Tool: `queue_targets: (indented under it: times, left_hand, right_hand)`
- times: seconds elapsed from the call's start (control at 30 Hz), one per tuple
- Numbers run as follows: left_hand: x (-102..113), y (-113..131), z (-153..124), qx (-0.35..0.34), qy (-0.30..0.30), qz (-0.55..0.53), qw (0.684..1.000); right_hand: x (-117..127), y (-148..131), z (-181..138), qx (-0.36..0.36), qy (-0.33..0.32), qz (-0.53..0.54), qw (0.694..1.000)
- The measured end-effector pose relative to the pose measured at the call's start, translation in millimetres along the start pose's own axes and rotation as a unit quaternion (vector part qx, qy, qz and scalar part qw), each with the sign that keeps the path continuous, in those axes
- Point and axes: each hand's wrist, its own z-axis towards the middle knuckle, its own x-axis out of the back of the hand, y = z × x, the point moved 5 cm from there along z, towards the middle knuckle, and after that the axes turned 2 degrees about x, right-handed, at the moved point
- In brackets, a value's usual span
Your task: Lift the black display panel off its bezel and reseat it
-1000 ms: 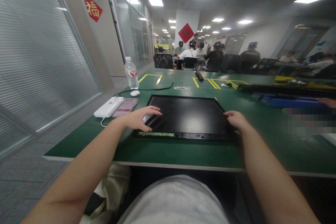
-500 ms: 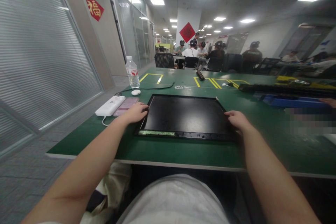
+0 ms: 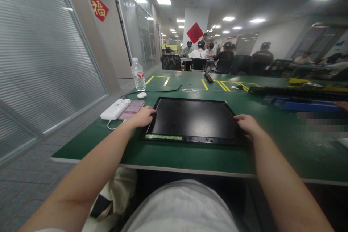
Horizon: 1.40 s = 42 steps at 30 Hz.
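A black flat display panel (image 3: 193, 119) in a dark frame lies on the green table (image 3: 201, 157) in front of me. Along its near edge runs a green strip (image 3: 163, 137) on the left side, with small dark parts to the right of it. My left hand (image 3: 144, 116) grips the panel's left edge, fingertips on the frame. At the opposite side, my right hand (image 3: 247, 123) holds the right edge, with the thumb and fingers closed on it. The undersides of the fingers are hidden.
Left of the panel are a white power bank (image 3: 115, 108), a phone (image 3: 132, 110), a white earbud case (image 3: 141, 95) and a water bottle (image 3: 138, 74). Blue and black parts (image 3: 304, 104) lie at the right, near another person's hand (image 3: 342, 105). A dark strip (image 3: 208, 77) rests farther back.
Both hands stay on the panel's edges. The whole view has shifted very slightly; the panel shows no clear movement on the table.
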Motion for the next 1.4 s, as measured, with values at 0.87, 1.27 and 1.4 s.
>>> queue_targets:
  times: [0.87, 1.27, 1.4]
  left_hand:
    - [-3, -2, -4, 0.050, 0.001, -0.064, 0.997]
    - [0, 3, -7, 0.083, -0.023, -0.066, 0.994]
    - [2, 6, -10, 0.104, -0.031, -0.073, 0.991]
  right_hand:
    - [-4, 1, -1, -0.031, -0.006, 0.023, 0.999]
    - [-1, -4, -4, -0.056, -0.009, 0.052, 0.997]
    - [-2, -7, -7, -0.041, 0.002, 0.020, 0.999]
